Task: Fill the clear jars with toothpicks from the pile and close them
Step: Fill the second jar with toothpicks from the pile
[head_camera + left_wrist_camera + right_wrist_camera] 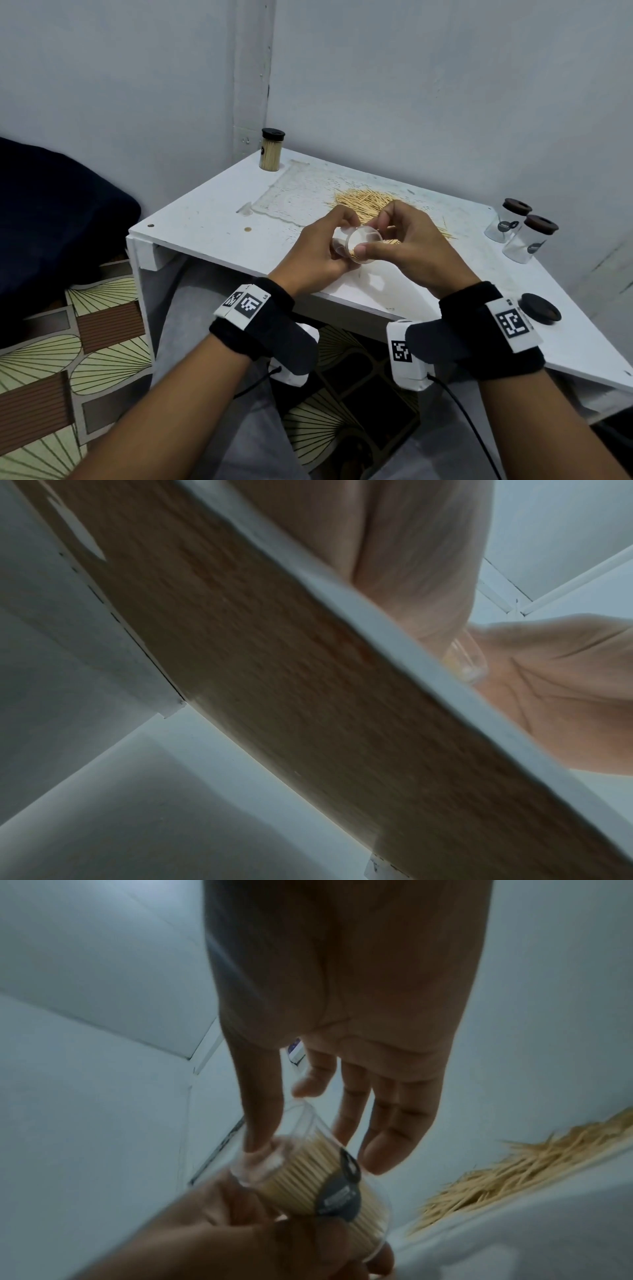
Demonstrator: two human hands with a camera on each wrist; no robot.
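Both hands (310,253) (407,246) hold one jar (358,245); two empty (520,236).

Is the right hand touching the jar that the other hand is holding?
Touching. In the head view the right hand's thumb lies across the open rim of the jar.

The white table (212,219) stands in a corner of pale grey walls (445,85), its top scuffed and marked. A small brown spot (245,230) and a dark dot (150,225) lie on the top toward the table's left edge. Left of the table sits a dark navy cushion (58,212). Below the table's front edge the floor covering (51,359) shows cream fan shapes and brown ribbed rectangles. Seen from the left wrist, the table's underside (274,696) is brown wood grain.
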